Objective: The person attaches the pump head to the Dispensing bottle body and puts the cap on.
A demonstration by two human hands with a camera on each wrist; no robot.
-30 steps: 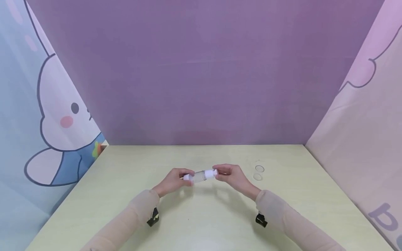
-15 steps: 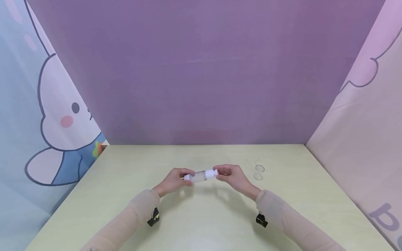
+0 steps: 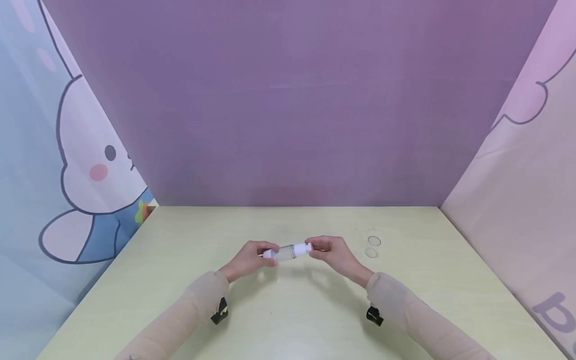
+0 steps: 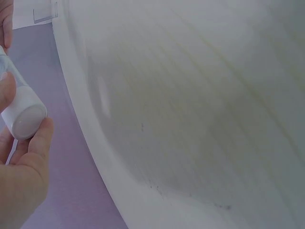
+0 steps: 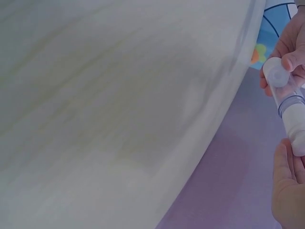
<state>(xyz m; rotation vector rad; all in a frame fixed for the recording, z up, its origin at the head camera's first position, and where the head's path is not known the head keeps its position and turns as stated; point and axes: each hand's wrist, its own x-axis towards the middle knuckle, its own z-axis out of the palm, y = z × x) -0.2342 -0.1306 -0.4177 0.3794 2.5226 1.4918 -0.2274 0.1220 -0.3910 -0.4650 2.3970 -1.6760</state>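
Note:
A slim bottle (image 3: 285,253) lies nearly level between both hands above the table, its right end slightly higher. It has a clear middle, a white base (image 4: 29,121) and a white top (image 3: 302,249). Around the clear part near the white top runs a dark band (image 5: 291,101). My left hand (image 3: 249,258) grips the base end between thumb and fingers. At the other end, my right hand (image 3: 332,251) pinches the tip of the white top. Both wrist views catch the bottle only at the frame's edge.
On the pale wooden table (image 3: 288,320), to the right of my right hand, lie a thin dark ring (image 3: 374,237) and a paler see-through ring (image 3: 371,257). A purple panel (image 3: 288,110) stands behind, with printed cloths on both sides.

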